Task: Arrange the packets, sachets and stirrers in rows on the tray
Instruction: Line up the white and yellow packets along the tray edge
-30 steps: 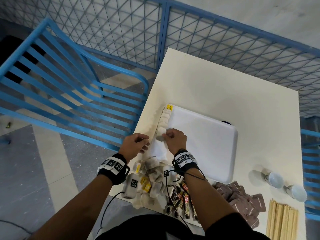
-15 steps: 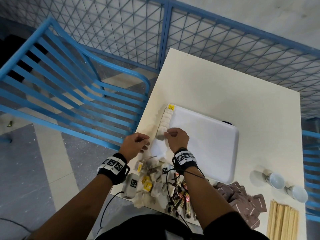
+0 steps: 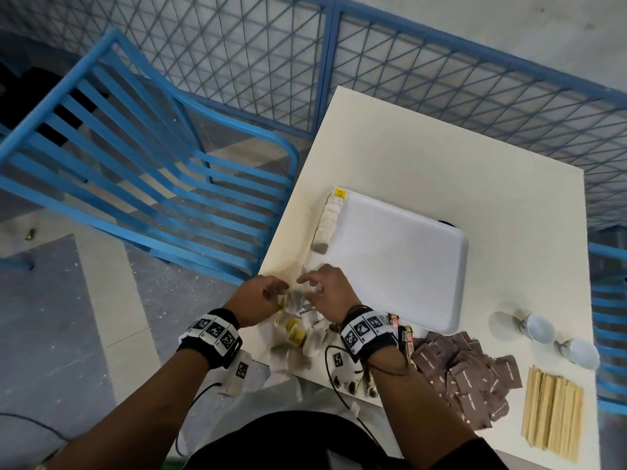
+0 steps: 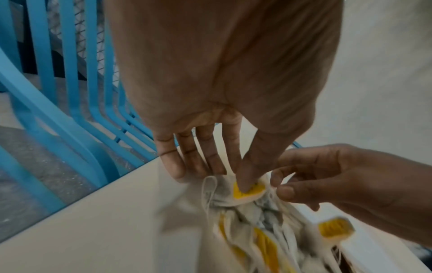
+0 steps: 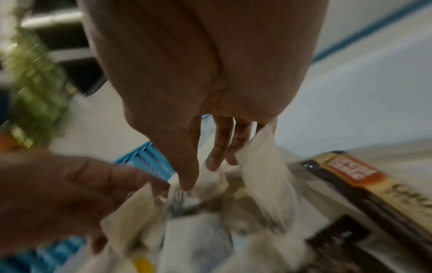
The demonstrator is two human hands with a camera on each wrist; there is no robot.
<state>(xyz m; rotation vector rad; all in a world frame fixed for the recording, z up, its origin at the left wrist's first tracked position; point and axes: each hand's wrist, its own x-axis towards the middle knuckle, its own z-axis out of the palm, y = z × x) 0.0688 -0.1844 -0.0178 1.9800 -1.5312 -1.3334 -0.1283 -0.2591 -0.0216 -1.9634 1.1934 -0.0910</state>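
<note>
A white tray (image 3: 400, 259) lies on the table, with a row of tea bags (image 3: 327, 222) along its left edge. A loose pile of tea bags (image 3: 298, 337) with yellow tags sits at the near left corner of the table. Both hands are over that pile. My left hand (image 4: 233, 181) pinches one tea bag (image 4: 224, 197), its thumb on the yellow tag. My right hand (image 4: 278, 184) closes thumb and forefinger on the same bag's edge. The right wrist view is blurred. Brown sachets (image 3: 464, 371), coffee stick packets (image 3: 403, 334) and wooden stirrers (image 3: 553, 412) lie near the front edge.
Two small white cups (image 3: 539, 329) stand right of the tray. A blue slatted chair (image 3: 142, 184) is close by the table's left edge, and a blue mesh fence (image 3: 441, 72) runs behind. The far part of the table (image 3: 424, 157) is bare.
Both hands have drawn back from the near end of the tea-bag row to the loose pile. The right hand let go of the bag it set down there.
</note>
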